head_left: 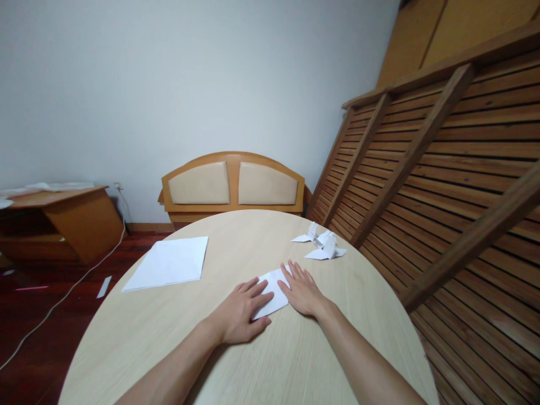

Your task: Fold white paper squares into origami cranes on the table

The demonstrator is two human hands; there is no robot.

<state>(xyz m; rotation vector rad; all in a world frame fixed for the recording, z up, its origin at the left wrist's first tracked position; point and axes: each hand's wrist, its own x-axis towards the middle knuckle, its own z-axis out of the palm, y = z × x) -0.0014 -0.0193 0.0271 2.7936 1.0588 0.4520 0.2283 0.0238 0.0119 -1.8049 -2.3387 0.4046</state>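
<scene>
A folded white sheet of paper (273, 292) lies on the round pale wooden table (169, 337). My left hand (242, 312) rests flat on its left part, fingers stretched out. My right hand (301, 289) presses flat on its right edge, fingers spread. Both hands touch the paper and hold nothing. Part of the paper is hidden under my palms.
A stack of white paper sheets (171, 261) lies at the table's left. Two folded paper figures (323, 244) sit at the far right. A slatted wooden frame (442, 185) leans on the right; a headboard (234, 185) stands behind, a low desk (59, 222) at left.
</scene>
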